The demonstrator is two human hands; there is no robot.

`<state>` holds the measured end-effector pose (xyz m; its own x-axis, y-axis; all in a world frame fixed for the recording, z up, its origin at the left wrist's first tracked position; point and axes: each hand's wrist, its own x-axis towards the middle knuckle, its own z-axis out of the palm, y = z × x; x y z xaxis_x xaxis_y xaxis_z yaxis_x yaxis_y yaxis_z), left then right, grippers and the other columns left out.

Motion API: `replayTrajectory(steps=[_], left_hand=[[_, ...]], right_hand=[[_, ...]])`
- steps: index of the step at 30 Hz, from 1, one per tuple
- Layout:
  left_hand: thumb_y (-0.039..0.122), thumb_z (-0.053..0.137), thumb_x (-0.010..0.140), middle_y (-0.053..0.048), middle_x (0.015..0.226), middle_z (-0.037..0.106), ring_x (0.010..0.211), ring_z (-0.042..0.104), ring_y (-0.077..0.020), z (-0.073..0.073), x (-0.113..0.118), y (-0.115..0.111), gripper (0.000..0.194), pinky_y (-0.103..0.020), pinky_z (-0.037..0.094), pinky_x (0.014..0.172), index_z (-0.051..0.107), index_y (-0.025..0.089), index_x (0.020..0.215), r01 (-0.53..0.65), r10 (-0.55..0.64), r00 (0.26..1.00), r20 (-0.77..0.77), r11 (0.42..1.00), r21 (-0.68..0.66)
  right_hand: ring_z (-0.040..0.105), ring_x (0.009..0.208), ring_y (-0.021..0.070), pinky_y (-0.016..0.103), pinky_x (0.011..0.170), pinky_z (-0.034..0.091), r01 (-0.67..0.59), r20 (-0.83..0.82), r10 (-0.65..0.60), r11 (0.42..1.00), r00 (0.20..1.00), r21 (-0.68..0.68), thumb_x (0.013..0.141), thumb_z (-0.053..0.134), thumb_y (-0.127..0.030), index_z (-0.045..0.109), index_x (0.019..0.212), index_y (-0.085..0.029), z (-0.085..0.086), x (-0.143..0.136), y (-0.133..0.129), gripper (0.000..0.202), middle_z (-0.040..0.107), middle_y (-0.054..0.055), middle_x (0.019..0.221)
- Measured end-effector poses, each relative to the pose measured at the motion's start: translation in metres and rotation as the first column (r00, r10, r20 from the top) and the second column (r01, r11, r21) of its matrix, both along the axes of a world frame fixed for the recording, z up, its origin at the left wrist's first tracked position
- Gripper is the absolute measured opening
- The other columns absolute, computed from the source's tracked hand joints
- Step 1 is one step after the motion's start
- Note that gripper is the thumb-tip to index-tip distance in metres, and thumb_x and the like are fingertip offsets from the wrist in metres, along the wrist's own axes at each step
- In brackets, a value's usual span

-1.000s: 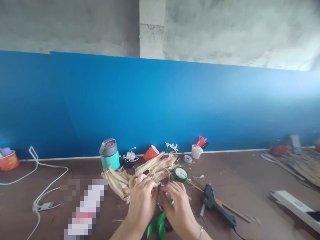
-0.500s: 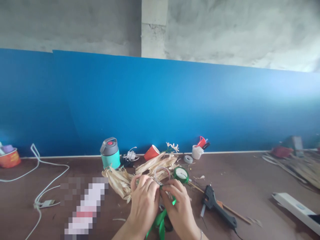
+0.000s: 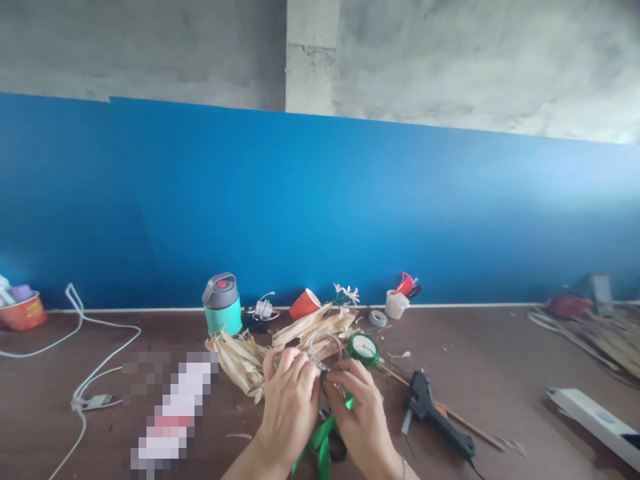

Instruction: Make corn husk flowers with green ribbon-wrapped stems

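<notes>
A pale ring (image 3: 313, 347) stands between the fingertips of both hands, with dark green wrapping at its lower edge. My left hand (image 3: 291, 407) is closed on the ring's left side, and my right hand (image 3: 359, 407) pinches the green ribbon at its base. Loose green ribbon (image 3: 324, 443) hangs down between my wrists. Just beyond my hands lie dried husks (image 3: 235, 360) and a green ribbon roll (image 3: 363, 349). My palms hide part of the ribbon.
A black glue gun (image 3: 440, 417) and a thin stick lie to the right. Behind are a teal flask (image 3: 223, 315), an orange cup (image 3: 305, 304), white flowers, a tape roll (image 3: 377, 319) and a white cup (image 3: 396, 304). White cables (image 3: 95, 360) are at left.
The view has shifted slightly. Both hands remain at the ring in nearly the same pose.
</notes>
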<state>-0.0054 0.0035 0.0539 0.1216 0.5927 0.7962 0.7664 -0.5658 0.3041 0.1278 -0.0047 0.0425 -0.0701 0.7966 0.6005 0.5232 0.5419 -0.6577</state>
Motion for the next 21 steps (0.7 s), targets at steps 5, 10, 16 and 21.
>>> replayTrajectory(steps=[5, 10, 16, 21], left_hand=[[0.006, 0.048, 0.082, 0.002, 0.065, 0.058, 0.075, 0.055, -0.0176, 0.0008, 0.0004, -0.0009, 0.022, -0.039, 0.031, 0.088, 0.054, 0.02, 0.065, -0.004, 0.005, 1.0, -0.022, 0.999, 0.035], [0.005, 0.048, 0.081, 0.002, 0.066, 0.059, 0.076, 0.055, -0.0176, 0.0004, 0.0002, -0.001, 0.022, -0.04, 0.031, 0.089, 0.054, 0.02, 0.065, 0.0, 0.002, 0.999, -0.04, 1.0, 0.03], [0.005, 0.049, 0.079, 0.002, 0.063, 0.057, 0.075, 0.054, -0.0177, 0.003, -0.0007, -0.0007, 0.023, -0.04, 0.03, 0.089, 0.052, 0.019, 0.062, -0.039, 0.039, 0.997, -0.061, 0.999, 0.007], [0.007, 0.049, 0.081, 0.002, 0.065, 0.058, 0.076, 0.055, -0.0175, -0.0016, -0.0011, 0.0003, 0.022, -0.041, 0.03, 0.091, 0.053, 0.02, 0.063, -0.028, 0.029, 0.995, -0.09, 0.999, 0.017]], right_hand=[[0.059, 0.074, 0.0173, 0.026, 0.067, 0.046, -0.047, -0.108, 0.038, 0.996, 0.993, -0.076, 0.081, 0.055, -0.017, 0.062, 0.07, -0.019, 0.0042, -0.0021, -0.0009, 0.014, 0.06, 0.004, 0.08], [0.06, 0.073, 0.0174, 0.024, 0.065, 0.047, -0.036, -0.113, 0.029, 0.998, 0.993, -0.056, 0.08, 0.057, -0.017, 0.064, 0.07, -0.019, 0.0028, -0.0035, -0.0011, 0.013, 0.061, 0.005, 0.079], [0.061, 0.073, 0.0188, 0.028, 0.065, 0.048, 0.026, -0.019, -0.025, 0.998, 1.0, 0.06, 0.079, 0.056, -0.016, 0.066, 0.069, -0.02, -0.001, -0.0034, -0.0019, 0.014, 0.063, 0.005, 0.078], [0.061, 0.072, 0.0188, 0.027, 0.064, 0.049, 0.027, -0.038, -0.026, 0.999, 0.999, 0.024, 0.079, 0.057, -0.017, 0.067, 0.07, -0.019, 0.0007, -0.0043, -0.0032, 0.014, 0.064, 0.005, 0.077]])
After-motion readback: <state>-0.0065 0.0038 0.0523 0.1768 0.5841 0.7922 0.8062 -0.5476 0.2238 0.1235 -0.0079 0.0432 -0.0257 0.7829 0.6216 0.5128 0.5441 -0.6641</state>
